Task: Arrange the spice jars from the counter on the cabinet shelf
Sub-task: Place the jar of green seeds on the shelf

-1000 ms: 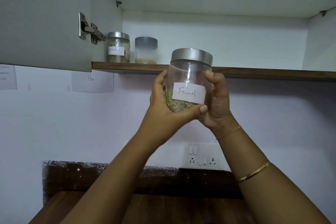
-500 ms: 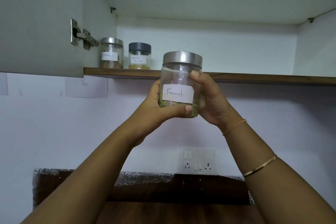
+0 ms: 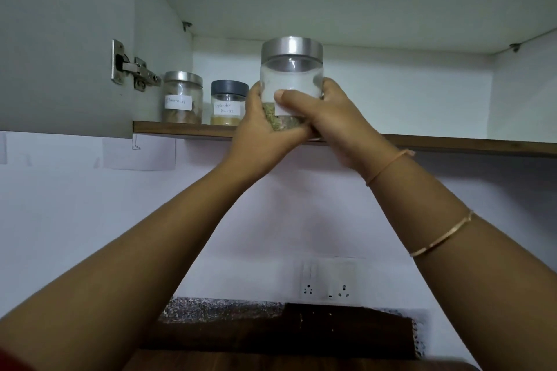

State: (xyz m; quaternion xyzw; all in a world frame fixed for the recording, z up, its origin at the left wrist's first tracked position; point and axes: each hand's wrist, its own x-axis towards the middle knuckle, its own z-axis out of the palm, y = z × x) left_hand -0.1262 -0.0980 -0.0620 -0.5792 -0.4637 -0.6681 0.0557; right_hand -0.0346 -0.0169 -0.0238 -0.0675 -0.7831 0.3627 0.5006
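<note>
both hands, left hand (image 3: 259, 126) and right hand (image 3: 328, 120), are clasping the upright fennel jar (image 3: 291, 75) at the shelf (image 3: 452, 144) lip, just right of the dark-lidded jar (image 3: 229, 102).

glass jar (image 3: 291, 81): steel lid, upright, held at shelf (image 3: 187, 129) edge | two jars (image 3: 182, 97) shelved left

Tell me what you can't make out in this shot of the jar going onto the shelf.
Head view only:
- Held jar: label wording, covered by the right hand's thumb.
- Its base: hidden by the left hand, so contact with the shelf is unclear.
- Leftmost jar: label too small to read.
- Counter: cut off at the bottom edge.
</note>
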